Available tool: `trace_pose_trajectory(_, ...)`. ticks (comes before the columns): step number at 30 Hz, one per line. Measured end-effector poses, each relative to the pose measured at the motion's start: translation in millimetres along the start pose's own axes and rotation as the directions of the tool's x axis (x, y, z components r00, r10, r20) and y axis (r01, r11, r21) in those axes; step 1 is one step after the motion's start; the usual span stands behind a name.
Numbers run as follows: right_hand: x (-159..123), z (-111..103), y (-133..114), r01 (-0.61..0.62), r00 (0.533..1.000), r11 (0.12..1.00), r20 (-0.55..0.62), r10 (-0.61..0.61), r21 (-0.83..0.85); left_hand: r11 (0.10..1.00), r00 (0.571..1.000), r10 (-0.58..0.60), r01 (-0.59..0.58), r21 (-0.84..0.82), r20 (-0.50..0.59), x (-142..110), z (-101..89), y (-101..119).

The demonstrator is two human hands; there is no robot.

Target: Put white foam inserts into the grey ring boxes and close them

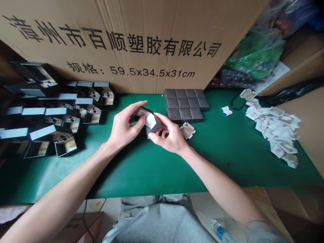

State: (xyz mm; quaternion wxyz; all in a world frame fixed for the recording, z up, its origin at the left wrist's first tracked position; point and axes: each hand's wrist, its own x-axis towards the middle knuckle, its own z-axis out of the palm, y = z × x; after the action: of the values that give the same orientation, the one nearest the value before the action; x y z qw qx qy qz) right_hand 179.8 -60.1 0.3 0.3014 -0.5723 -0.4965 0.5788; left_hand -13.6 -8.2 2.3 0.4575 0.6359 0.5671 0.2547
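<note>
Both hands hold one small dark grey hinged box (155, 127) over the middle of the green table. Its lid is raised and a whitish lining shows inside. My left hand (125, 126) grips the far left part, with its thumb reaching into the box. My right hand (170, 133) wraps its fingers and thumb around the near right part. Just right of that hand lies a white folded insert (187, 130). Behind it, closed dark grey boxes (186, 104) sit in tight rows. What lies under my left thumb is partly hidden.
Several open dark boxes (65, 145) stand in rows at the left. A heap of white inserts (274, 126) lies at the right, with a single white piece (226, 110) nearer. A large printed carton (141, 40) closes off the back of the green table (152, 175).
</note>
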Motion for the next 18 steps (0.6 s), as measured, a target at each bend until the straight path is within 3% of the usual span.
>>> trace_pose_trajectory(9,1.7,-1.2,-0.9,0.01,1.0,1.0,-0.006,-0.01,0.009,0.999,0.999,-0.032,0.033,-0.029,0.024,0.1,1.9,2.0)
trace_pose_trajectory(18,0.0,1.4,-0.2,0.027,0.998,1.0,-0.057,-0.027,0.01,0.908,0.972,-0.236,0.226,-0.353,0.015,9.1,3.4,-1.5)
